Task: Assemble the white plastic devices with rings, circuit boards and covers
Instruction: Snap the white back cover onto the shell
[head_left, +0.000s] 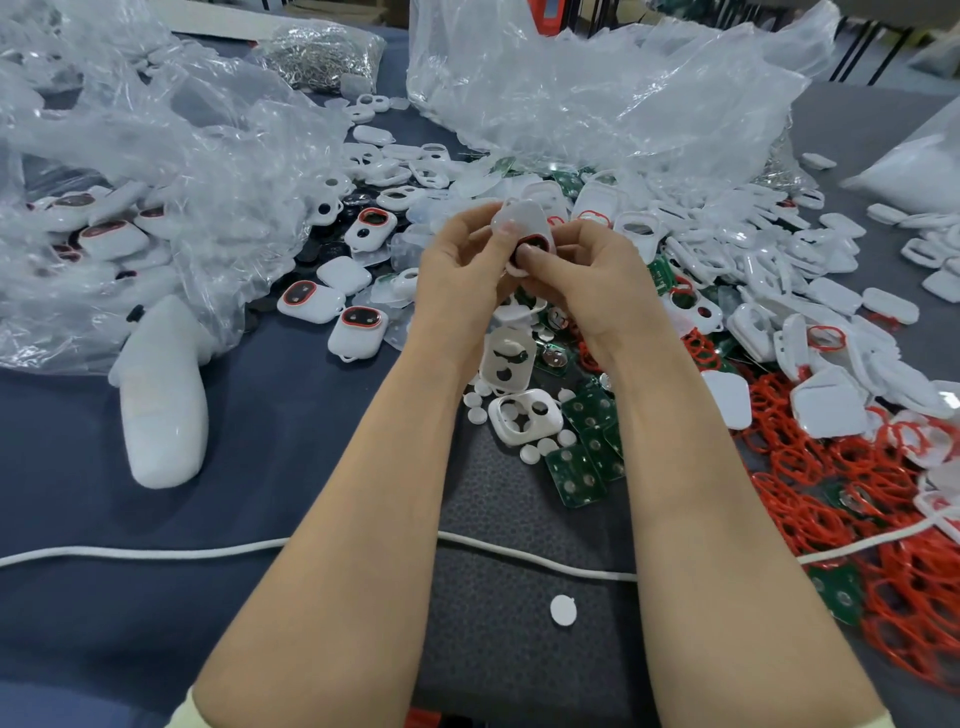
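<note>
Above the middle of the table, both hands hold one white plastic device (522, 221) with a red ring around its dark window. My left hand (457, 265) grips its left side, thumb on the top face. My right hand (582, 270) grips its right side and presses its thumb on the ringed window. Loose red rings (831, 488) lie heaped at the right. Green circuit boards (584, 447) sit below the hands beside an open white shell (524, 415). White covers (826, 405) are piled to the right. Finished devices (358, 327) lie at the left.
Crumpled clear plastic bags (156, 171) cover the left and back of the table. A white bag-like bundle (161, 395) lies at the left. A white cord (156, 552) crosses the near table, with a small white disc (562, 609) beyond it on a grey mat (493, 623).
</note>
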